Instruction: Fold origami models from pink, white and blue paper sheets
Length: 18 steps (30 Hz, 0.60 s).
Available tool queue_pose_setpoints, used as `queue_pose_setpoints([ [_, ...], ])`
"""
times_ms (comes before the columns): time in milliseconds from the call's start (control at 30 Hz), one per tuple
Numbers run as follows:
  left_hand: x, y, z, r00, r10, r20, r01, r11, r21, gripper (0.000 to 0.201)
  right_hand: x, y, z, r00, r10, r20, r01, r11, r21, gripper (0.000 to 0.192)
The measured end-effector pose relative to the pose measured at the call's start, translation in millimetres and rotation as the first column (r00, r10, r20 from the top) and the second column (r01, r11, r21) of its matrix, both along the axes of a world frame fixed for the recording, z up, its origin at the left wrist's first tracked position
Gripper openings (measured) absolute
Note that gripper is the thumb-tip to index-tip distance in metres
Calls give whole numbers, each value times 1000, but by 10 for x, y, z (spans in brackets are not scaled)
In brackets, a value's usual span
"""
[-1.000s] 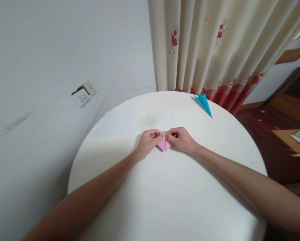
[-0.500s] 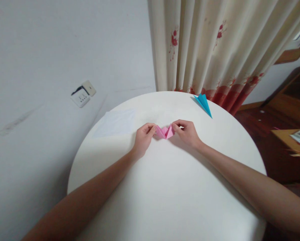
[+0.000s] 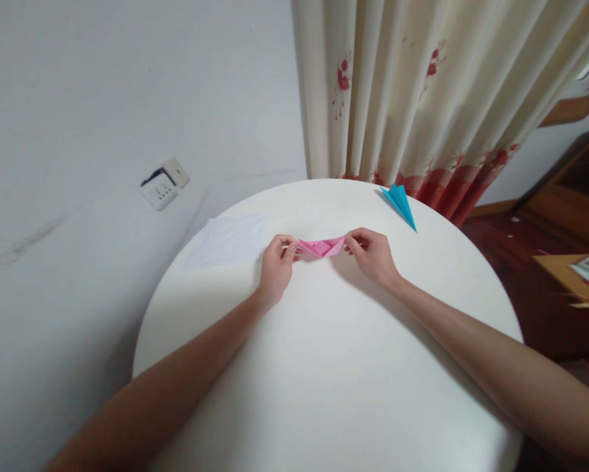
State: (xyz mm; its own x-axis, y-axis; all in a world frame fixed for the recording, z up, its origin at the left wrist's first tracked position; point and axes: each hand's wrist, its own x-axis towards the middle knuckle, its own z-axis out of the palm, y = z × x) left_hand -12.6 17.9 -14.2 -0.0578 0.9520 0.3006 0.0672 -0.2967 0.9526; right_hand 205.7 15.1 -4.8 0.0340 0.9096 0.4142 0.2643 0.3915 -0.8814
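Once pulled outward, widened into a boat-shaped pink paper fold [image 3: 323,249].
Pinched at both tips between closed-up fingers of left hand [image 3: 277,267] and right hand [image 3: 374,257]; seemingly almost fully spread.

paper boat [image 3: 323,249] all pink. pointy folded paper [image 3: 401,206] bright blue. tabletop [image 3: 319,367] plain white. thin sheet [image 3: 228,241] white too. curtain [image 3: 397,98] cream, red flowers on it, red band near bottom. wall [image 3: 102,98] pale grey. floor [image 3: 515,301] dark reddish brown.
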Motion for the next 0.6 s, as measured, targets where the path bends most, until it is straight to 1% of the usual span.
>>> queue_pose_setpoints([
  [133, -15, 12, -5, 998, 26, 57, -28, 999, 21, 29, 9, 6, 24, 995, -44, -95, 41, 999, -33, 22],
  [233, -9, 6, -9, 999, 7, 43, -7, 1000, 5, 29, 10, 7, 8, 997, -12, -82, 11, 1000, -19, 21],
  [333, 4, 1, -28, 999, -35, -33, 34, 998, -44, 26, 10, 2, -29, 999, 6, 49, -7, 1000, 26, 18],
  [433, 17, 8, -55, 995, -54, -79, 48, 996, -69, 24, 8, -14, -51, 974, 3, 227, -20, 997, 72, 18],
  [533, 23, 14, -68, 993, -47, -107, 43, 998, -36, 26, 2, -34, -35, 929, -16, 370, -24, 994, 105, 18],
  [600, 20, 7, -62, 979, -80, -187, 82, 997, 7, 31, 1, -48, -9, 897, -22, 442, -32, 993, 114, 18],
])
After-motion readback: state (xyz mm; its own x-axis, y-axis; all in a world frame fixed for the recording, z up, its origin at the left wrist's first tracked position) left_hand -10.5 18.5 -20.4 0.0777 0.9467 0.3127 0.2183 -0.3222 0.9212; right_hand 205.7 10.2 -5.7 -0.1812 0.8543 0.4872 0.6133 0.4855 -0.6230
